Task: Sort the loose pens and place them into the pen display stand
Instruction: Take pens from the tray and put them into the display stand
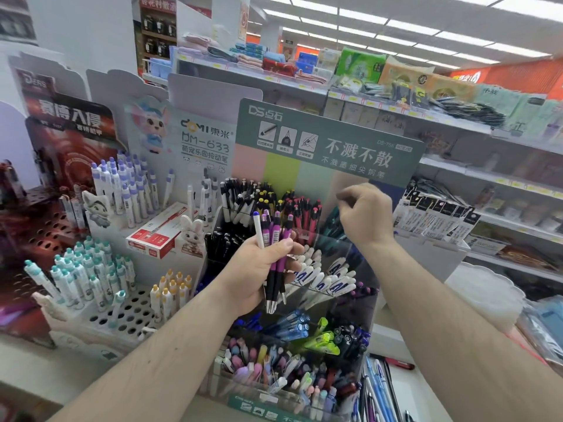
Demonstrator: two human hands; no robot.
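Observation:
My left hand (pixel 259 269) grips a bundle of pens (pixel 275 260), mostly purple and black with one white pen with a blue cap, held upright in front of the clear tiered pen display stand (pixel 350 287). My right hand (pixel 367 214) hovers higher, over the stand's upper right compartment, with its fingers curled; whether it pinches anything I cannot tell. The stand's tiers hold black, red, white, blue, green and pastel pens. A green header card (pixel 329 138) rises behind the stand.
Loose pens (pixel 380 388) lie on the counter at the stand's lower right. White peg stands with teal, yellow and purple capped pens (pixel 91 269) sit left. A red and white box (pixel 158 233) sits between them. Shelves of goods fill the background.

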